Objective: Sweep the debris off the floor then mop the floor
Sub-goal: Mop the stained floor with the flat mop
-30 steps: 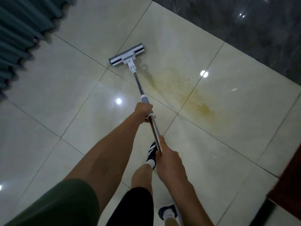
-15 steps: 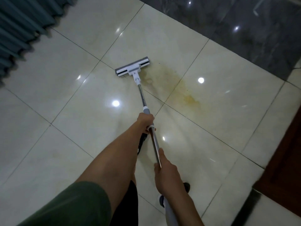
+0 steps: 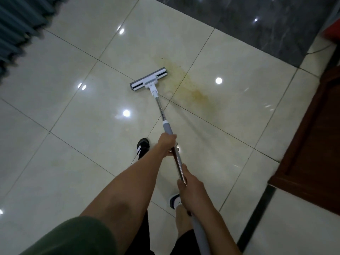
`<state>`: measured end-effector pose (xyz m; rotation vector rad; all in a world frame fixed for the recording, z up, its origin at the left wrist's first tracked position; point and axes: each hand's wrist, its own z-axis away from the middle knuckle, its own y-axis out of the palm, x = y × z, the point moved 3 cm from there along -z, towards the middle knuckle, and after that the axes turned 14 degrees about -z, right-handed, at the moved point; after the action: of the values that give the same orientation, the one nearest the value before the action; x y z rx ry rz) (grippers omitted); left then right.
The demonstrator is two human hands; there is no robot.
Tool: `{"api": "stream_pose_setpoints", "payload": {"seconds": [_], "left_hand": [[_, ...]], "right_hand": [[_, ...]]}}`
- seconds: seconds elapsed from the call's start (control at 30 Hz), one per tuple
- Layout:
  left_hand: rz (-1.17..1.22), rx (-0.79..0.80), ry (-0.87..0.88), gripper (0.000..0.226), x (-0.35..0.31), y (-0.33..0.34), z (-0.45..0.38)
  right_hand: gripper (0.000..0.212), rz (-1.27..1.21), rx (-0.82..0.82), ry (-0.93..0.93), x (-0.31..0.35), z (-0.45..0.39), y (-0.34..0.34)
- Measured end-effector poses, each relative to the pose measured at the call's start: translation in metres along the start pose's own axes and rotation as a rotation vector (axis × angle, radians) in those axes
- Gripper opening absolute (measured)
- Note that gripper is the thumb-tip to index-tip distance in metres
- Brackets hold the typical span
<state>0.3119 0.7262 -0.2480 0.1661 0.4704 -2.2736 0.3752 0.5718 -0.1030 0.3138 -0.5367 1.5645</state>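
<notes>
A flat mop with a grey and white head (image 3: 148, 79) rests on the glossy cream tile floor (image 3: 73, 116), its metal pole (image 3: 161, 111) running back toward me. My left hand (image 3: 166, 144) grips the pole just below the grey collar. My right hand (image 3: 191, 183) grips it lower down, nearer my body. A yellow-brown stain (image 3: 196, 92) spreads over the tiles just right of the mop head, from near the head's right end toward the lower right.
Dark marble flooring (image 3: 257, 30) borders the tiles at the top right. A dark wooden door or panel (image 3: 312, 144) stands at the right edge. Teal curtain folds (image 3: 16, 28) hang at the top left. My shoes (image 3: 142, 147) stand behind the mop.
The mop head has been drawn back toward me across the tiles, beside the left end of the stain. I have stepped and the view has shifted; both hands keep their grip.
</notes>
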Motion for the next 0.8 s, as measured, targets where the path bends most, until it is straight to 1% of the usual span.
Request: {"api": "stream_pose_setpoints", "payload": {"seconds": [0.23,0.4,0.5,0.7,0.8], "left_hand": [[0.053,-0.085,0.012,0.015,-0.016,-0.046,-0.032],[0.037,-0.1,0.046,0.019,-0.053,-0.091,-0.07],[0.018,-0.101,0.06,0.024,-0.092,-0.131,-0.099],[-0.096,-0.087,0.094,0.031,-0.191,-0.228,-0.171],[-0.128,-0.092,0.116,0.034,-0.231,-0.258,-0.194]], "right_hand": [[0.058,-0.032,-0.001,-0.012,0.037,-0.029,0.026],[0.058,-0.044,-0.031,0.0,0.085,-0.071,0.038],[0.058,-0.073,-0.048,-0.002,0.132,-0.108,0.048],[0.057,-0.127,-0.111,-0.03,0.244,-0.204,0.07],[0.057,-0.151,-0.138,-0.048,0.282,-0.239,0.073]]}}
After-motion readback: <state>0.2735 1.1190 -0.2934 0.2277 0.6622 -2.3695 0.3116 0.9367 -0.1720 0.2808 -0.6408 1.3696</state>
